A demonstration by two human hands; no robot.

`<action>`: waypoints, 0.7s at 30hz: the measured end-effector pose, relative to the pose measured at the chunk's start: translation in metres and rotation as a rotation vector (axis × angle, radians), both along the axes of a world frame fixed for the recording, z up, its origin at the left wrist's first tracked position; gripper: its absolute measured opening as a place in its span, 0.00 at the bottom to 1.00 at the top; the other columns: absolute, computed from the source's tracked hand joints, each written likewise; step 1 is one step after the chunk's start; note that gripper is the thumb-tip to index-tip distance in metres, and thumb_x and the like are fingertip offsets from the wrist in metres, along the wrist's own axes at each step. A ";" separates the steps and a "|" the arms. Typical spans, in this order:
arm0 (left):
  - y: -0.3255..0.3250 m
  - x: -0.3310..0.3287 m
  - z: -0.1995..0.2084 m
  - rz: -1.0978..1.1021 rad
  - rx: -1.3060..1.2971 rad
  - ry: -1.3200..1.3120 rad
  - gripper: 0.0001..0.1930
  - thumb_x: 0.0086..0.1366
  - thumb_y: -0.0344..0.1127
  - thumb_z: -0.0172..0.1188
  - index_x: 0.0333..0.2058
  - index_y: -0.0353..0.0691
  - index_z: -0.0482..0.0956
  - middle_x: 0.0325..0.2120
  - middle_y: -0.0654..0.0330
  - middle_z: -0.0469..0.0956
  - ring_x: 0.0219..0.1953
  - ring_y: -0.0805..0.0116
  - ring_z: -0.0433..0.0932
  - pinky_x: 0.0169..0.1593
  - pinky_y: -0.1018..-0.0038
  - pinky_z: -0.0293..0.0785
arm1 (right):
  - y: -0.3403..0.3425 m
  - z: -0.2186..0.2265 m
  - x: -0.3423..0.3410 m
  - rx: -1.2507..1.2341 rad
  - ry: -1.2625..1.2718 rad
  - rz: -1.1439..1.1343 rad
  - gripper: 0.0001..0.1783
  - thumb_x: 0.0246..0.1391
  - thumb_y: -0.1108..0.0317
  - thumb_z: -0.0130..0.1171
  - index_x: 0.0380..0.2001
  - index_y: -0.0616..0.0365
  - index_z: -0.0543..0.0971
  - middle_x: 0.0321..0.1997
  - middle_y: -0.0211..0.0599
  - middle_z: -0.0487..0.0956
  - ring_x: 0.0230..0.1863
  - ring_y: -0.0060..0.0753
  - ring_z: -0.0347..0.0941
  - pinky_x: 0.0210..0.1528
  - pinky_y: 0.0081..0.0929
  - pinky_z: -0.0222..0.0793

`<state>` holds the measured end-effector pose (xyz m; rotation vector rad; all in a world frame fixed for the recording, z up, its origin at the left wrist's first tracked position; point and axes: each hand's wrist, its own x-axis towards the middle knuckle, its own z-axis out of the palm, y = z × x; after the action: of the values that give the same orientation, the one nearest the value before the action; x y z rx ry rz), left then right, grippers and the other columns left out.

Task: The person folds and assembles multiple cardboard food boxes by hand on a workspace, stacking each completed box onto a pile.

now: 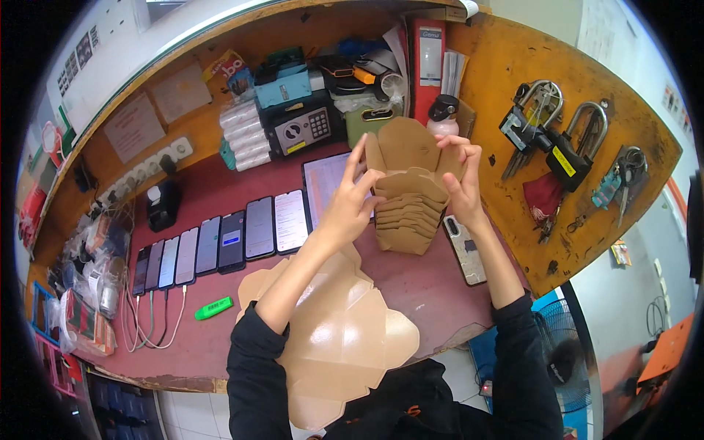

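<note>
A folded brown cardboard food box [405,147] with raised flaps sits at the far end of a stack of nested cardboard boxes [405,224]. My left hand [353,199] grips its left side, thumb along the rim and index finger up by a flap. On the opposite side, my right hand [463,169] curls its fingers over the right flap. Just in front of me, flat unfolded cardboard box blanks [337,315], glossy side up, lie under my left forearm and overhang the table's near edge.
Several phones [259,227] stand in a row on the red tabletop, some with charging cables. A green highlighter [213,308] lies nearby. Another phone [464,249] rests by my right forearm. A small safe [302,130] and red binder [427,70] stand behind; padlocks [576,158] hang right.
</note>
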<state>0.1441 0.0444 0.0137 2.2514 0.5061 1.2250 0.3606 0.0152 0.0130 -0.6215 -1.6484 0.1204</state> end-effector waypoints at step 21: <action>-0.151 -0.060 -0.008 -0.039 0.020 0.922 0.41 0.55 0.45 0.55 0.60 0.32 0.45 0.60 0.34 0.39 0.61 0.31 0.40 0.61 0.45 0.40 | -0.037 -0.010 -0.010 -0.063 0.251 -0.069 0.23 0.49 0.66 0.50 0.48 0.56 0.60 0.59 0.45 0.58 0.61 0.40 0.52 0.63 0.37 0.42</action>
<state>0.0842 -0.1064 0.0062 2.7326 0.7568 0.0926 0.3510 -0.0217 0.0026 -0.6821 -1.3841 0.1931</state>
